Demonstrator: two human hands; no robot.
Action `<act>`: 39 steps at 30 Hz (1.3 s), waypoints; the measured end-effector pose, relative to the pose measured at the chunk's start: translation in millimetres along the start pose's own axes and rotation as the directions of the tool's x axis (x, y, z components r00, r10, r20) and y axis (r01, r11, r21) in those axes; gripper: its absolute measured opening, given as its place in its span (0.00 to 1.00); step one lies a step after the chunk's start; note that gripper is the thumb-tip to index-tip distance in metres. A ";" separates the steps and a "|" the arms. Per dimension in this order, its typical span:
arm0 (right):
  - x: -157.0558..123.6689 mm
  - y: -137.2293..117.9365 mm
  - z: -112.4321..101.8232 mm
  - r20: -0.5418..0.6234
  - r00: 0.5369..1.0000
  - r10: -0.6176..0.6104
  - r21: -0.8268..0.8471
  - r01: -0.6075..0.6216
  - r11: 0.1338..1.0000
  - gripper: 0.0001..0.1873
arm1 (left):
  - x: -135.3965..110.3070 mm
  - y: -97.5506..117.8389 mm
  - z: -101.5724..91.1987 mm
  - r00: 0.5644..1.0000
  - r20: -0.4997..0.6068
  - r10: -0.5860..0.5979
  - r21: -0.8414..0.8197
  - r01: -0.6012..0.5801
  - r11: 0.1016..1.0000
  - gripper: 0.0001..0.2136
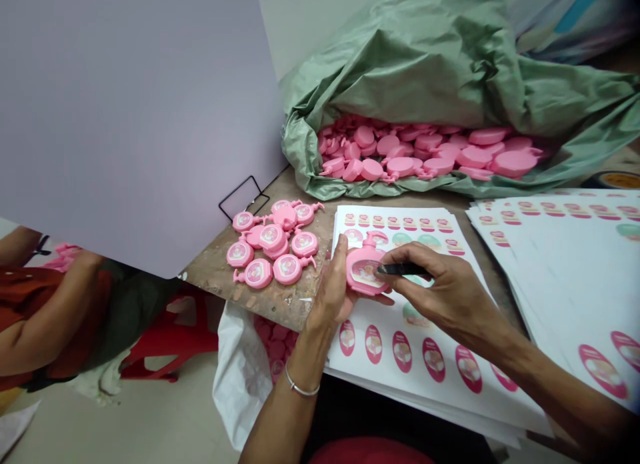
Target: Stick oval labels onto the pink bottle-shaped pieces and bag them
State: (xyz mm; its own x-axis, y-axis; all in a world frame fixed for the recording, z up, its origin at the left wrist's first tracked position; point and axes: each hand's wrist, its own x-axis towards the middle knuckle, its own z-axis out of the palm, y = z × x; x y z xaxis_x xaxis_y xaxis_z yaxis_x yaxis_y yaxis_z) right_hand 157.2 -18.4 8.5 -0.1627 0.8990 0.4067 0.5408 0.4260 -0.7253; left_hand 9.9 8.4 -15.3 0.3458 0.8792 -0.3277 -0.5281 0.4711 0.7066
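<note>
My left hand (330,284) holds a pink plastic bottle-shaped piece (367,267) upright at its edge, over a stack of printed sticker sheets (400,331). An oval label sits on the piece's face. My right hand (445,287) pinches a slim black tool (401,269), whose tip rests at the top of that label. A silver bangle (302,387) circles my left wrist. Several labelled pink pieces (273,241) lie heaped on a worn wooden board (280,301) to the left of my hands.
A green plastic bag (415,71) holds many unlabelled pink pieces (415,151) at the back. More sticker sheets (560,271) lie at the right. A lilac panel (130,117) rises at the left, near a black wire stand (243,199). A co-worker's arm (35,344) and a red stool (170,337) are at the lower left, and a white sack (240,377) hangs below the board.
</note>
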 end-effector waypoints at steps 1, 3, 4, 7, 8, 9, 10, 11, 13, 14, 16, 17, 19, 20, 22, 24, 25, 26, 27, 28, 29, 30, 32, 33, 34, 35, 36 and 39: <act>-0.1 0.0 0.0 0.000 1.000 -0.001 -0.004 0.001 1.000 0.01 | 0.4 -0.6 -0.6 1.000 0.000 0.002 -0.006 -0.002 1.000 0.26; -0.2 0.0 0.2 0.001 1.000 0.003 -0.009 -0.003 1.000 0.01 | 0.9 -1.4 -1.3 1.000 0.002 0.003 -0.013 -0.003 1.000 0.26; -0.3 -0.1 0.4 0.001 1.000 0.005 -0.010 -0.005 1.000 0.01 | 1.0 -1.5 -1.3 1.000 0.005 0.002 -0.014 -0.002 1.000 0.26; -0.1 -1.0 0.5 -0.001 1.000 0.003 -0.010 -0.003 1.000 0.02 | 0.6 -0.8 -0.6 1.000 0.013 -0.001 0.002 0.001 1.000 0.27; 0.0 -1.3 0.5 -0.005 1.000 0.000 -0.010 0.000 1.000 0.01 | 0.3 -0.5 -0.4 1.000 0.017 0.001 0.006 -0.001 1.000 0.27; 0.2 -1.7 0.5 -0.006 1.000 -0.004 -0.012 0.004 1.000 0.01 | 0.1 -0.2 -0.2 1.000 0.019 0.004 0.008 -0.004 1.000 0.27; 0.5 -2.0 0.4 -0.008 1.000 -0.007 -0.014 0.007 1.000 0.01 | -0.1 0.0 -0.1 1.000 0.022 0.006 0.007 -0.006 1.000 0.27; 0.7 -2.2 0.5 -0.010 1.000 -0.010 -0.017 0.010 1.000 0.01 | -0.3 0.1 0.0 1.000 0.024 0.007 0.005 -0.007 1.000 0.27; 1.0 -2.6 0.7 -0.009 1.000 -0.014 -0.025 0.013 1.000 0.01 | -0.4 0.3 0.1 1.000 0.013 0.001 0.005 -0.001 1.000 0.27; 1.2 -2.7 0.8 -0.008 1.000 -0.016 -0.030 0.016 0.999 0.01 | -0.4 0.3 0.2 1.000 0.002 -0.004 0.006 0.004 1.000 0.27; 1.2 -2.7 0.9 -0.012 1.000 -0.023 -0.038 0.022 0.999 0.01 | -0.1 0.2 0.2 1.000 -0.016 -0.018 0.011 0.018 1.000 0.28; 1.2 -2.8 0.9 -0.012 1.000 -0.027 -0.040 0.027 0.999 0.01 | 0.1 0.1 0.2 1.000 -0.020 -0.024 0.015 0.025 1.000 0.28; 0.9 -2.8 0.9 -0.014 0.999 -0.036 -0.043 0.035 0.998 0.01 | 0.6 -0.2 0.0 1.000 -0.015 -0.027 0.022 0.028 0.999 0.28; 0.7 -2.8 0.9 -0.013 0.999 -0.039 -0.045 0.038 0.998 0.01 | 0.7 -0.3 0.0 1.000 -0.013 -0.024 0.027 0.024 0.999 0.28; 0.2 -2.7 1.0 -0.011 0.999 -0.051 -0.056 0.051 0.997 0.02 | 1.0 -0.4 0.0 1.000 -0.018 -0.008 0.034 0.009 0.999 0.28; -0.4 -2.5 1.3 -0.012 0.997 -0.076 -0.080 0.075 0.994 0.04 | 1.1 -0.5 0.2 0.999 -0.040 0.012 0.043 -0.010 0.999 0.28; -0.7 -2.4 1.5 -0.011 0.996 -0.094 -0.096 0.092 0.991 0.05 | 1.2 -0.6 0.2 0.998 -0.052 0.020 0.049 -0.017 0.999 0.27; -0.9 -2.2 1.7 -0.013 0.993 -0.114 -0.113 0.112 0.987 0.05 | 1.4 -1.0 0.1 0.998 -0.062 0.026 0.054 -0.022 0.998 0.27; -1.0 -2.0 2.0 -0.016 0.991 -0.135 -0.133 0.132 0.982 0.06 | 1.5 -1.4 -0.1 0.997 -0.067 0.036 0.054 -0.032 0.998 0.26; -1.1 -1.8 2.4 -0.019 0.987 -0.157 -0.153 0.152 0.976 0.06 | 1.5 -2.0 -0.4 0.997 -0.066 0.046 0.050 -0.043 0.998 0.26; -1.1 -1.6 2.7 -0.020 0.984 -0.175 -0.176 0.169 0.970 0.06 | 1.4 -2.4 -0.8 0.996 -0.060 0.060 0.043 -0.057 0.997 0.25; -1.0 -1.4 3.0 -0.019 0.981 -0.191 -0.198 0.183 0.963 0.07 | 0.8 -2.7 -1.3 0.996 -0.052 0.079 0.036 -0.077 0.996 0.25; -0.8 -1.1 3.3 -0.011 0.978 -0.209 -0.236 0.200 0.951 0.07 | -1.5 -2.1 -2.2 0.993 -0.027 0.116 0.036 -0.115 0.993 0.24; -0.7 -1.0 3.2 -0.004 0.978 -0.210 -0.249 0.202 0.947 0.07 | -3.4 -1.1 -2.7 0.992 -0.009 0.129 0.045 -0.129 0.991 0.24; -0.5 -1.0 3.0 0.004 0.978 -0.209 -0.256 0.203 0.945 0.08 | -5.7 0.4 -3.4 0.990 0.014 0.138 0.058 -0.138 0.989 0.22; -0.4 -1.2 2.6 0.013 0.978 -0.209 -0.257 0.205 0.944 0.08 | -8.3 2.2 -4.2 0.989 0.040 0.144 0.073 -0.146 0.987 0.20; -0.3 -1.5 2.0 0.023 0.977 -0.211 -0.255 0.210 0.944 0.08 | -11.0 4.4 -5.2 0.988 0.072 0.139 0.088 -0.146 0.985 0.17; -0.3 -2.8 0.4 0.054 0.972 -0.227 -0.239 0.234 0.943 0.07 | -17.9 10.9 -9.3 0.982 0.167 0.090 0.113 -0.110 0.987 0.14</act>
State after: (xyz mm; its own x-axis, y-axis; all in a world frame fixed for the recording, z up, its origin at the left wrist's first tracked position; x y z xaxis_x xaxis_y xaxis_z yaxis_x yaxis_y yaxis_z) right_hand 155.4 -19.8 10.2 -0.3259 0.7828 0.5301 0.6686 0.5872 -0.4561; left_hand -9.2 -1.5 -7.5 0.4212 0.8939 -0.1532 -0.4720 0.3603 0.8046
